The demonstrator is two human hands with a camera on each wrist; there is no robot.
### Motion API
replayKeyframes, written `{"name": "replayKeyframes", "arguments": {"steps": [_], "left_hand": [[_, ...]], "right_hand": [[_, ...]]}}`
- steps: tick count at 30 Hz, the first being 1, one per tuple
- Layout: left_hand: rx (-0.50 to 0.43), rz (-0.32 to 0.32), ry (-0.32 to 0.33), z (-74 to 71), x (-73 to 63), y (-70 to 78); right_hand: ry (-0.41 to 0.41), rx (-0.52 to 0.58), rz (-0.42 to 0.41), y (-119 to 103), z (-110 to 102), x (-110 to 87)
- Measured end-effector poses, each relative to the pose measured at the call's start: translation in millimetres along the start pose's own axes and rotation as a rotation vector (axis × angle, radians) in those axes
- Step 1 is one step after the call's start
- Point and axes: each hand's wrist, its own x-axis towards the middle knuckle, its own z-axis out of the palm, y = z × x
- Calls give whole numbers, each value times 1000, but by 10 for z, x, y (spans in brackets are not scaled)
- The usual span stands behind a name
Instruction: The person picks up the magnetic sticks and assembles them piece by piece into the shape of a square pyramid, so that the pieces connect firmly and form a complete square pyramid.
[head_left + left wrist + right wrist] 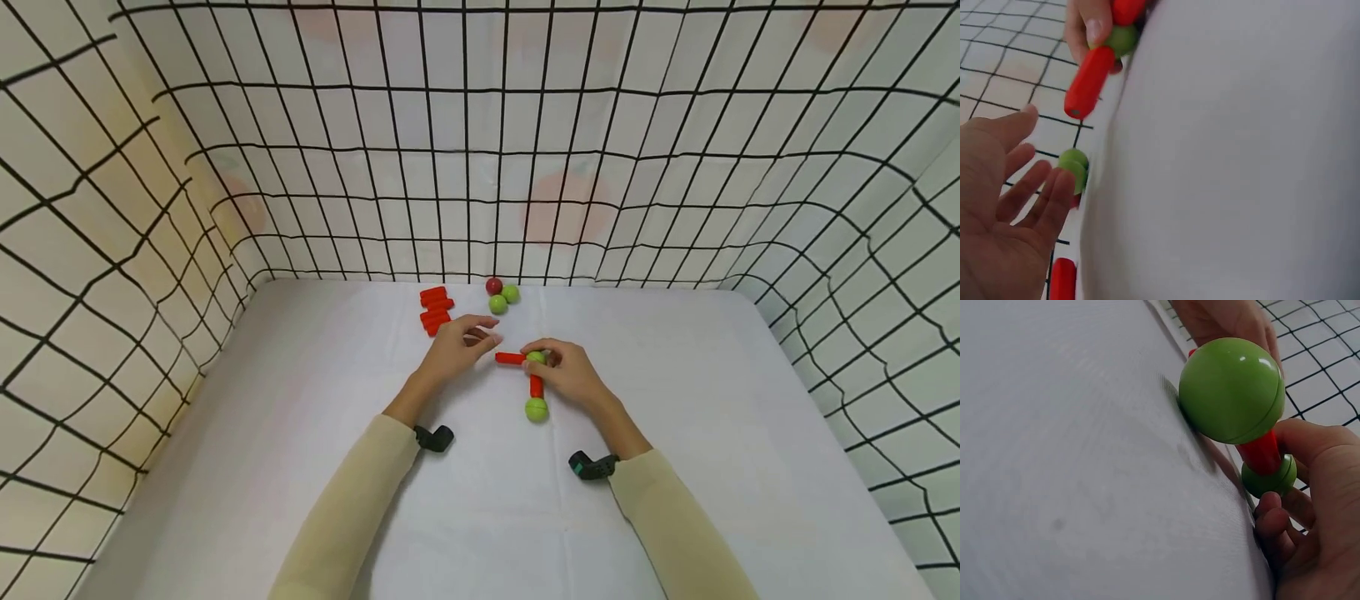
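Observation:
My right hand (573,375) pinches a green ball (536,357) between thumb and fingers. From that ball one red rod (510,358) points left, its free end bare in the left wrist view. A second red rod (536,387) runs toward me and ends in another green ball (536,409), which looms large in the right wrist view. Just left of the bare rod end, my left hand (457,348) holds nothing, with fingers extended and spread from the thumb. Its palm (997,250) shows in the left wrist view.
Several loose red rods (435,310) lie together beyond my left hand. Next to them sit two green balls (498,304) and a dark red ball (493,286). A black wire grid (465,200) surrounds the white tabletop (480,517) at the back and sides.

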Motion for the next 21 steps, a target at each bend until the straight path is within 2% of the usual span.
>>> {"name": "replayKeyframes", "arguments": {"steps": [4,11,21], "left_hand": [[46,9,5,-56,179,55],[175,-70,0,-31,435,124],[242,-128,2,5,597,32]], "right_hand": [[-6,-5,-4,7,0,-7],[4,4,-6,63,5,-20],[-1,18,1,37,2,-20]]}}
